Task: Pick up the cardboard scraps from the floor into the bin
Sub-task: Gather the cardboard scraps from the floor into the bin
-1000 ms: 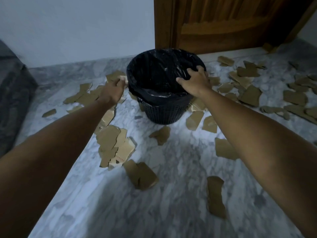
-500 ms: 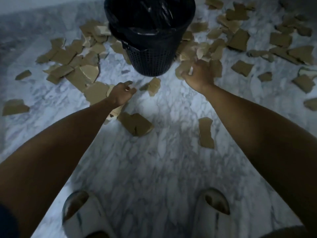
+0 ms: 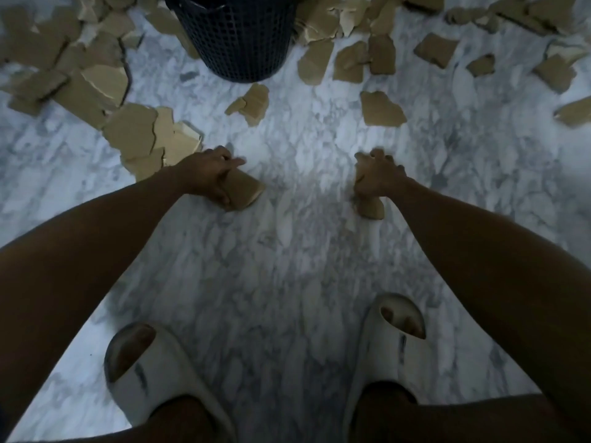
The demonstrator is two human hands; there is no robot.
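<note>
Bin [image 3: 238, 36] at top centre of the frame, on the floor [image 3: 287, 257]; cardboard scraps [image 3: 96, 84] spread left and right of it across the upper frame. Left hand [image 3: 209, 174] and right hand [image 3: 375, 179] mid-frame, each on a scrap. Slippers [image 3: 153, 375] at the bottom

I can read no words or numbers anywhere; the dark marks on my slippers [image 3: 150, 375], low in the frame, are too blurred to make out.
</note>
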